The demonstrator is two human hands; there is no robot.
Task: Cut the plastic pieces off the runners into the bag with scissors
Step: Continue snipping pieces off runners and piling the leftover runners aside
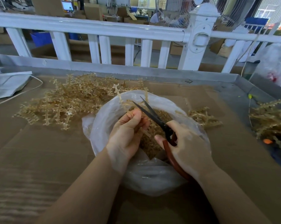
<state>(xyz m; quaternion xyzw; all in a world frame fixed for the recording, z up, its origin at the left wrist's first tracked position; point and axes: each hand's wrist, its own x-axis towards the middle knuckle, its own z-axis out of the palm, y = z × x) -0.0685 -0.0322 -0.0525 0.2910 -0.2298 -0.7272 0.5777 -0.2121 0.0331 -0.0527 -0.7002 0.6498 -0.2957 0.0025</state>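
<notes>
Honestly, the worry from where I stand is how near the open blades of the scissors [154, 116] sit to the left hand [127, 135]: its fingers [133, 118] are curled tight around a runner [120, 97], and the lower blade passes just beside the fingertips, so a hurried snip could nick skin. A second risk is pieces flicking past the rim of the bag [101, 126] onto the cardboard covering the desk [39, 151], since the runner's far end reaches up to the bag's back edge, not over its middle. The right hand [188, 143] grips the reddish handles, thumb through one loop, the remaining fingers wrapped round the other, blades parted in a narrow V over the bag's mouth. The runner rises from the left fist up and away, its stem crossing just left of the blade tips; whether steel touches plastic yet, I cannot tell. Cut pieces [154, 143] lie heaped inside the bag beneath both hands. A big tangle of uncut runners [63, 102] lies behind and left, with smaller heaps [202, 118] off to the right.
</notes>
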